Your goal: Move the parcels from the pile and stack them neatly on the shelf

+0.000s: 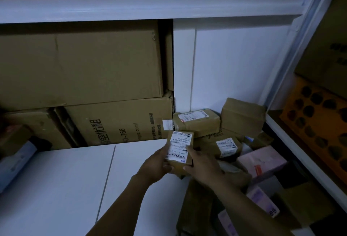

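Left hand (156,164) and right hand (201,166) in shared grip on parcel (178,147) between them

parcel pile (234,141) right of shelf board (65,188) | big cartons (80,66) behind

To your left the white shelf (62,183) lies bare, open all the way back to the big cardboard boxes (84,70) stacked against its rear. The upper shelf board (131,10) caps the opening overhead. A wrapped package (16,160) blocks the far left edge, and the pile of parcels (227,145) crowds the corner to your right.
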